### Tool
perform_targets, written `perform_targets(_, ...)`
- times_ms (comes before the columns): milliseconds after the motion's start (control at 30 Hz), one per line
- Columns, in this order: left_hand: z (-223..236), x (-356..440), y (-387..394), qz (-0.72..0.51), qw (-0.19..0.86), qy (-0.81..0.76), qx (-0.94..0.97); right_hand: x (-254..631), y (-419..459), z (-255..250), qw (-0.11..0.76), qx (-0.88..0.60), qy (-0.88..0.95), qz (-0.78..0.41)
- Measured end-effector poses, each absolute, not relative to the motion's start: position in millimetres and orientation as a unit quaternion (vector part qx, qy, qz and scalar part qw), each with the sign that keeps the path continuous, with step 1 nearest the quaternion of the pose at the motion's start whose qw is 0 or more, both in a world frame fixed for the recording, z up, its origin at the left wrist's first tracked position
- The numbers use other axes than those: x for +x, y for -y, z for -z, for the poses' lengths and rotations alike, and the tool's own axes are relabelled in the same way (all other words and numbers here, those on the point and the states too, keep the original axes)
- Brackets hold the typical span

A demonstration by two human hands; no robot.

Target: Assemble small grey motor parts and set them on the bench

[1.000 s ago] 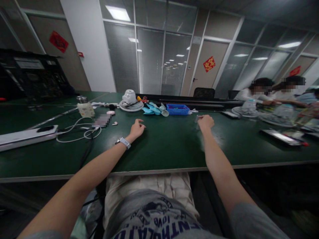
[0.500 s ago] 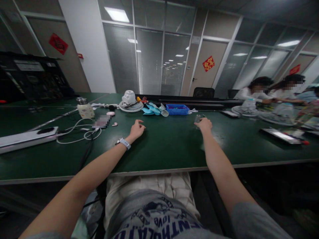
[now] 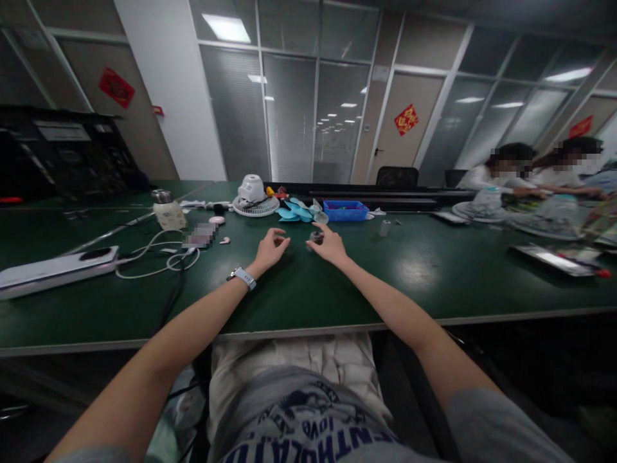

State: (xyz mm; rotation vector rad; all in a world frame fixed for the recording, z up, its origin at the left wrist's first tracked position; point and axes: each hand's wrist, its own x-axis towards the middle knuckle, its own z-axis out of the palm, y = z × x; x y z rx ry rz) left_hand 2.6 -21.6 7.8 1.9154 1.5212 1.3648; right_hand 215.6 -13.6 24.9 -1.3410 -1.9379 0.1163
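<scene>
My right hand (image 3: 330, 245) is closed round a small greyish, partly see-through piece (image 3: 315, 238), low over the green table. Fingers hide part of the piece, and its kind is too small to make out. Just to its left, my left hand (image 3: 272, 248) holds nothing; its fingers are curved and apart from the thumb. Further right stands a small pale cylinder (image 3: 385, 227), with a tiny thin piece (image 3: 398, 222) beside it. Behind my hands lie light-blue fan blades (image 3: 295, 211) and a blue plastic basket (image 3: 345, 211).
A white fan part (image 3: 251, 193) sits at the back. To the left are a bottle (image 3: 168, 213), a pink earbud (image 3: 225, 241), white cables and a long white device (image 3: 58, 270). A tablet-like device (image 3: 554, 260) lies at right. Two people work at the far right.
My right hand has moved left from beside the pale cylinder and now has the greyish piece in it near my left hand. The pale cylinder stands uncovered. My left hand has hardly moved.
</scene>
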Motion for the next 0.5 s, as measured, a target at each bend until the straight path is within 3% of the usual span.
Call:
perform_targets(233, -15, 25, 35, -0.505, 0.126, -0.452, 0.724, 191, 23, -9, 0.384, -0.481, 0.782, -0.093)
perform_targets(500, -25, 32, 38, -0.499, 0.118, -0.469, 0.719, 193, 25, -6, 0.353, -0.462, 0.808, -0.095)
